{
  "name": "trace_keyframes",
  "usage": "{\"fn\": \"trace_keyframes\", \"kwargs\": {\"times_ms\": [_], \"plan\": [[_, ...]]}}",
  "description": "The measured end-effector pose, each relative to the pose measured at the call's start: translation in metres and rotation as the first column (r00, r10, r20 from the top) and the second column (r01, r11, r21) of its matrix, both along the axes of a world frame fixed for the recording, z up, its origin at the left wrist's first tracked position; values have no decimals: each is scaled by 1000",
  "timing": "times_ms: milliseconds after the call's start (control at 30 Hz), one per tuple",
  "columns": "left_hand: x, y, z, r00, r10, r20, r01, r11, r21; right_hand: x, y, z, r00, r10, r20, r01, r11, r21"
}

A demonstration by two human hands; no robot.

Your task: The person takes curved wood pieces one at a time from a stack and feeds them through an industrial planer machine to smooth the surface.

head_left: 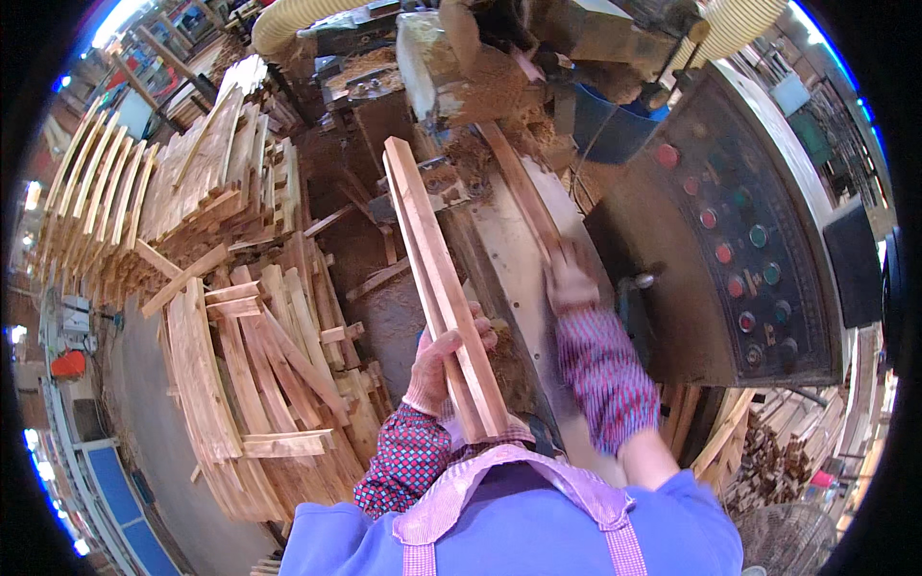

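My left hand point(436, 360), in a light work glove, grips a pair of long planed wooden strips point(439, 288) lying side by side. They slant up and away in front of my chest, the near ends close to my apron. My right hand point(571, 281) is blurred by motion. Its fingers are at the near end of another wooden strip point(522, 194), which lies along the metal bed point(508, 259) of a woodworking machine. That strip's far end runs in under the sawdust-covered machine head point(497, 86). Whether the right fingers grip it or only press on it is unclear.
A control panel point(735, 252) with red and green buttons stands to the right. Stacked boards point(209, 389) and further lumber piles point(209, 165) fill the left side. A blue bin point(612, 126) and ribbed dust hoses point(295, 25) are at the far side. Wood offcuts point(774, 461) lie at lower right.
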State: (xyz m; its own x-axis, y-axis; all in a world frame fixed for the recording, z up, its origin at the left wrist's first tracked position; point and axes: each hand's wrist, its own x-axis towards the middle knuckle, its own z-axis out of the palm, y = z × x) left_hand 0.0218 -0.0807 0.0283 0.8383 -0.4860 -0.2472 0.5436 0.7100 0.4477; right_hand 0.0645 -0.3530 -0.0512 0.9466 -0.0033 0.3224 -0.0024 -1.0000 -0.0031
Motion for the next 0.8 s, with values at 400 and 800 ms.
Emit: {"fn": "trace_keyframes", "kwargs": {"times_ms": [400, 800], "plan": [[-5, -15, -8, 986, 44, 160, -96, 938, 333, -115, 115, 73, 880, 463, -106, 124, -8, 992], [-25, -20, -30, 992, 39, 123, -79, 938, 338, -246, 21, 25, 972, -64, -228, 102, 982, 160]]}}
